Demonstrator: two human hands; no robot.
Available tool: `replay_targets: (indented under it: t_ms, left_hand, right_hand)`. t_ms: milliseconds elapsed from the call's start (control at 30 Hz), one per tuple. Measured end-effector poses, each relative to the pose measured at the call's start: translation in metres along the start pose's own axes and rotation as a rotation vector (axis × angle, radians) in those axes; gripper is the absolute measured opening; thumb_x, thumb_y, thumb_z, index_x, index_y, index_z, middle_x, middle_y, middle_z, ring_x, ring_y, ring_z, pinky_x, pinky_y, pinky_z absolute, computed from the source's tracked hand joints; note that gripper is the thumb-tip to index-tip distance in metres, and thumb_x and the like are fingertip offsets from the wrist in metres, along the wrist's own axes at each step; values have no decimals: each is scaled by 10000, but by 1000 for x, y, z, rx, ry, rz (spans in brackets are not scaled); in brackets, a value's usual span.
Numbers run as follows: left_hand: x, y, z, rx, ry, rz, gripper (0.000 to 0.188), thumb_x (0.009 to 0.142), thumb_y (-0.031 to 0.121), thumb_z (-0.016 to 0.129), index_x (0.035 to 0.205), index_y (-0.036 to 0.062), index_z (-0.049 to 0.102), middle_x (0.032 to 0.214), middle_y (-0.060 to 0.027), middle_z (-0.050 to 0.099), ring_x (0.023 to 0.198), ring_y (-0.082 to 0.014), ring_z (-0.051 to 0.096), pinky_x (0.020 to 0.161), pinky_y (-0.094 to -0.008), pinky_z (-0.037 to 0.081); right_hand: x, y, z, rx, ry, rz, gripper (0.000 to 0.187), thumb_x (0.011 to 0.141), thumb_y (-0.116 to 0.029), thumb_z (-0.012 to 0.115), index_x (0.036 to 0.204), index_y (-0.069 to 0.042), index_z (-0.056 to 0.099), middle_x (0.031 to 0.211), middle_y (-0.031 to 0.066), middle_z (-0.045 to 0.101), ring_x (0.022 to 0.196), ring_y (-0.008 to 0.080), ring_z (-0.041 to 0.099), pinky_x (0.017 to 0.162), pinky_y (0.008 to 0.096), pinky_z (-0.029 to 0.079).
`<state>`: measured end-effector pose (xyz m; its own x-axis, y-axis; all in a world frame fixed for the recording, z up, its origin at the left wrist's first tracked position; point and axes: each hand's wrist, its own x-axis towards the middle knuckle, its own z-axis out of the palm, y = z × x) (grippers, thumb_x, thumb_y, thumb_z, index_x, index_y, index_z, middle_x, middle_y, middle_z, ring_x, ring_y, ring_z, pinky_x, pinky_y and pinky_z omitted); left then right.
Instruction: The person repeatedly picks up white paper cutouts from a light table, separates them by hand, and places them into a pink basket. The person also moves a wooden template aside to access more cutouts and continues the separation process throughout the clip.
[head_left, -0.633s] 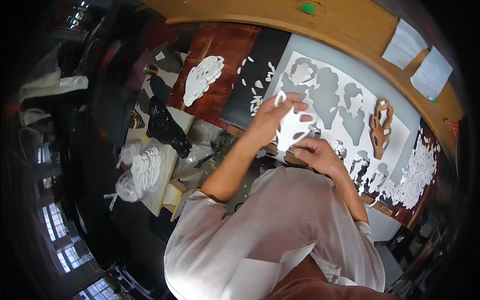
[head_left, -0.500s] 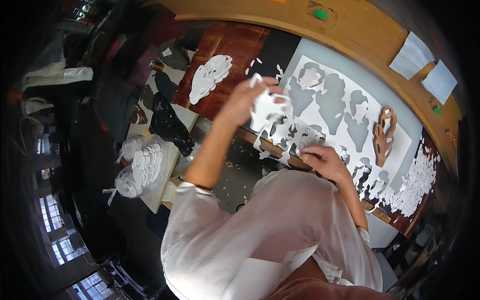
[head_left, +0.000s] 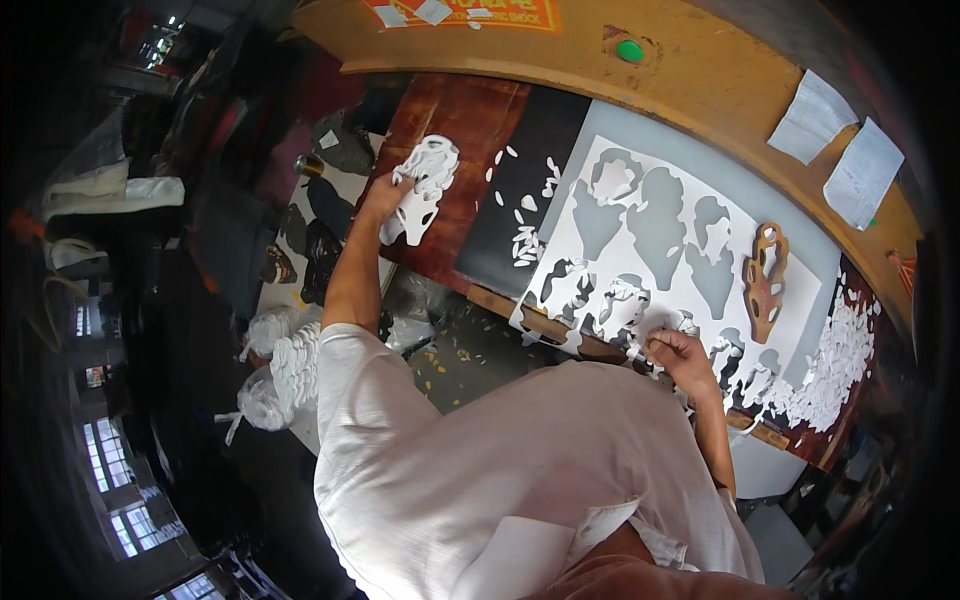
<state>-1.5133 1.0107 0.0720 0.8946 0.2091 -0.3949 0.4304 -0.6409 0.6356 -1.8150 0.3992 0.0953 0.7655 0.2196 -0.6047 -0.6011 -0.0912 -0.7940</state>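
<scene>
My left hand (head_left: 388, 198) is closed on a white cut-out piece (head_left: 415, 218) with holes in it, at a stack of like white pieces (head_left: 437, 160) on the reddish-brown board. My right hand (head_left: 684, 362) is at the near edge of a perforated white sheet (head_left: 650, 150), thumb and fingers curled together; what they grip, if anything, is hidden. Shaped openings run across the sheet, the far ones showing the grey pad beneath. On its right part lies a brown cutting die (head_left: 766, 283) with several openings.
A yellow-brown machine beam (head_left: 560, 50) with a green button spans the far side. Small white scraps (head_left: 835, 350) heap at the right, and some lie on the black strip (head_left: 515, 180). At left, bagged white pieces (head_left: 295, 365) rest on a side table. Papers (head_left: 865, 175) hang on the beam.
My left hand has carried the white piece leftward from over the sheet to the stack. My right hand has shifted a little right and nearer, its fingers now more curled.
</scene>
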Motion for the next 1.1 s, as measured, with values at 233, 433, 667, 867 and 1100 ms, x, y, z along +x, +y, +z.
replay_targets:
  t_ms: [233, 433, 667, 867, 1100]
  left_hand:
    - [39, -6, -38, 70, 66, 174, 455, 860, 349, 881, 1148, 11, 780, 996, -69, 782, 858, -161, 693, 797, -361, 570]
    - [13, 29, 7, 852, 396, 158, 719, 956, 402, 721, 1553, 65, 503, 1385, -313, 629, 1251, -507, 614, 1073, -554, 494]
    - [-106, 139, 176, 302, 105, 931, 400, 1012, 154, 656, 1389, 23, 644, 1337, -219, 675, 1266, -398, 614, 1119, -486, 460]
    - [-208, 214, 346, 226, -310, 1236, 527, 953, 220, 759, 1441, 68, 627, 1540, -182, 550, 1463, -410, 476, 1219, -576, 361]
    - [-211, 210, 379, 505, -301, 1168, 604, 1005, 344, 684, 1529, 72, 553, 1661, -161, 432, 1576, -404, 321, 1284, -614, 193]
  right_hand:
    - [-19, 0, -26, 58, 104, -46, 147, 1064, -108, 640, 1052, 4, 734, 885, -25, 648, 822, 79, 574, 766, 263, 493]
    - [-24, -16, -126, -487, 871, -520, 416, 916, -150, 789, 1285, 16, 694, 1319, 175, 672, 1030, 235, 693, 883, 330, 574]
    - [27, 10, -149, -1112, 1012, -271, 707, 732, -383, 897, 1372, -141, 719, 1532, 220, 533, 1323, 423, 554, 1109, 505, 488]
    - [21, 9, -164, -886, 959, -549, 478, 758, -204, 861, 1216, -87, 791, 1394, 122, 661, 1277, 374, 590, 1095, 483, 510]
    - [-22, -6, -175, -929, 813, -657, 466, 737, -161, 862, 1192, -84, 798, 1426, 108, 653, 1356, 453, 535, 1130, 524, 482]
